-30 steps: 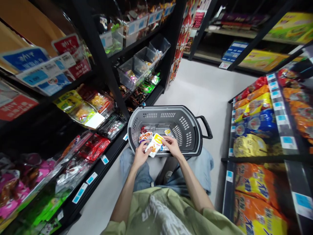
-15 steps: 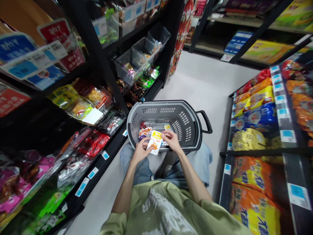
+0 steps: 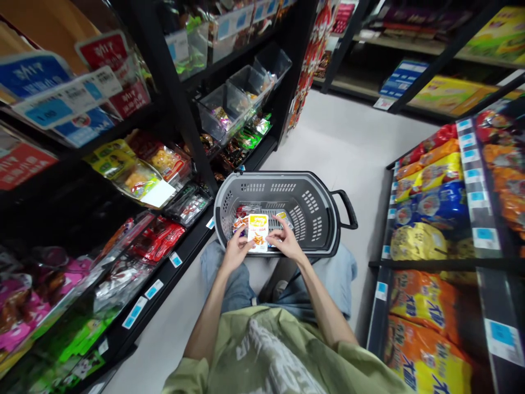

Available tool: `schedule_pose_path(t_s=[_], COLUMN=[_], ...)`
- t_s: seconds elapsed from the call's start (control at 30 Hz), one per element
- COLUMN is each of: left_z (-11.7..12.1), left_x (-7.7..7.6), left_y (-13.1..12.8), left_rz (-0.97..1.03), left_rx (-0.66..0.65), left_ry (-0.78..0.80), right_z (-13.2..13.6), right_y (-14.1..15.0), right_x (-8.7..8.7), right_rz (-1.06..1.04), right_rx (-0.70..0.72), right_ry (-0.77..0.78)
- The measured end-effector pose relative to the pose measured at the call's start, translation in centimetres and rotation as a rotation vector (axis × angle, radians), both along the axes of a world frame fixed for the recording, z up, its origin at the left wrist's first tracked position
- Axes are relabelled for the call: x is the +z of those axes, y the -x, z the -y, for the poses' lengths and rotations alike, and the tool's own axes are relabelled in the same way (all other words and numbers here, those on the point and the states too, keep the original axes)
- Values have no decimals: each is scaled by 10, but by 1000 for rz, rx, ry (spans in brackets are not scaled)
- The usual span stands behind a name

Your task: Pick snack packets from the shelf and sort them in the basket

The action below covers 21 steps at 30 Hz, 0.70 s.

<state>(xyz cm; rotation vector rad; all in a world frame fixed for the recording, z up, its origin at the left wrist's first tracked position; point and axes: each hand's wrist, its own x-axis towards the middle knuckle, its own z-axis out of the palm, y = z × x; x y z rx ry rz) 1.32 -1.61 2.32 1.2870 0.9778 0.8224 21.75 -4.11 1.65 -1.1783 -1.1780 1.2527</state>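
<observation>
In the head view, the left hand [image 3: 238, 250] grips the left edge of a small white and yellow packet [image 3: 258, 233], and the right hand [image 3: 287, 242] pinches its right edge. The packet is upright over the near side of the gray basket [image 3: 283, 187]. Other packets [image 3: 248, 209] lie inside the basket; shelves of snacks [image 3: 159, 235] stand left of it.

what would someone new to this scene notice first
Probably the grey shopping basket in the middle, over the person's knees, with a small white and yellow packet held above it between the left hand and right hand. Next, the big orange and yellow bags on the lower right shelf, and the bright pink packets at the far left.
</observation>
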Motion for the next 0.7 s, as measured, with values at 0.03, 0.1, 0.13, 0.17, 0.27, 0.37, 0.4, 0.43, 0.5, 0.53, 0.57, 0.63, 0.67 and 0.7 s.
schedule_pose_path(t_s=[0.03, 0.1, 0.13, 0.17, 0.27, 0.37, 0.4, 0.43, 0.5, 0.53, 0.57, 0.63, 0.67, 0.7], left_z=[-1, -3, -4, -4, -4, -3, -3, -3, -3, -3, -3, -4, -4, -3], left_x=[0, -1, -1, -1, -2, -5, -6, -8, -11, -12, -13, -13, -13, -13], left_y=[1, 3, 4, 4, 4, 3, 3, 2, 2, 3, 3, 3, 3, 3], left_rz=[43, 93, 104, 111, 123, 137, 136, 132, 120, 113, 108, 106, 110, 119], left_rx=[-17, -35, -38, -38, -17, 25, 38, 48, 52, 46, 35, 13, 5, 1], left_ry=[28, 68, 80, 88, 119, 173, 185, 192, 190, 184, 176, 157, 144, 129], right_z=[0, 0, -1, -1, -1, -1, -1, -1, 0, 0, 0, 0, 0, 0], right_y=[0, -1, -1, -1, -3, -4, -5, -5, -5, -4, -4, -4, -4, -3], right_x=[0, 0, -1, -3, -7, -9, -9, -10, -10, -9, -9, -8, -7, -6], right_rz=[-7, -10, -10, -11, -6, 56, 79, 94, 99, 94, 88, 83, 85, 92], right_rx=[-1, 3, 1, -2, 7, 38, 43, 42, 31, 28, 26, 29, 34, 37], right_ry=[10, 31, 38, 42, 50, 50, 46, 40, 30, 29, 29, 35, 37, 36])
